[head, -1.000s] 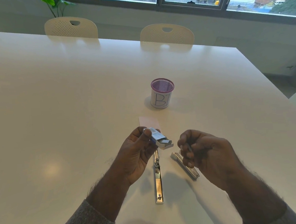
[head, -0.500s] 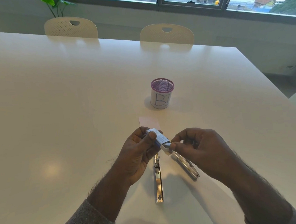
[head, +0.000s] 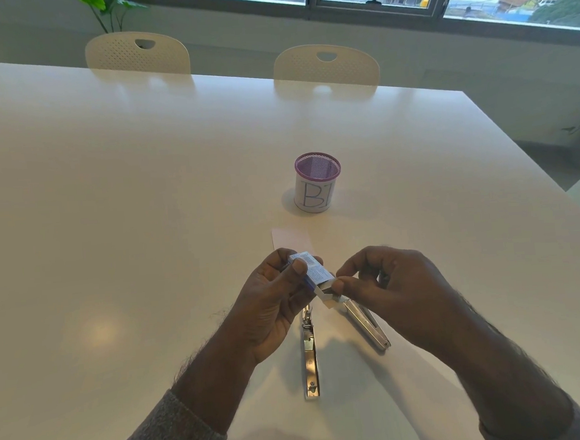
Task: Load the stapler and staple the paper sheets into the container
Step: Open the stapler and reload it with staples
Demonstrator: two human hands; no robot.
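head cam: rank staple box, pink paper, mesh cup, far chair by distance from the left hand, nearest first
1. staple box: held in the left hand.
2. pink paper: flat on the table just beyond it.
3. mesh cup: farther back, slightly right.
4. far chair: behind the table's far edge.

container [head: 317,183], white wrap under purple mesh rim: hand-drawn "b1" on the side facing the camera, second character partly unclear. staple box [head: 311,270], held in the left hand [head: 273,300]: barcode and small print on top face, too small to read.
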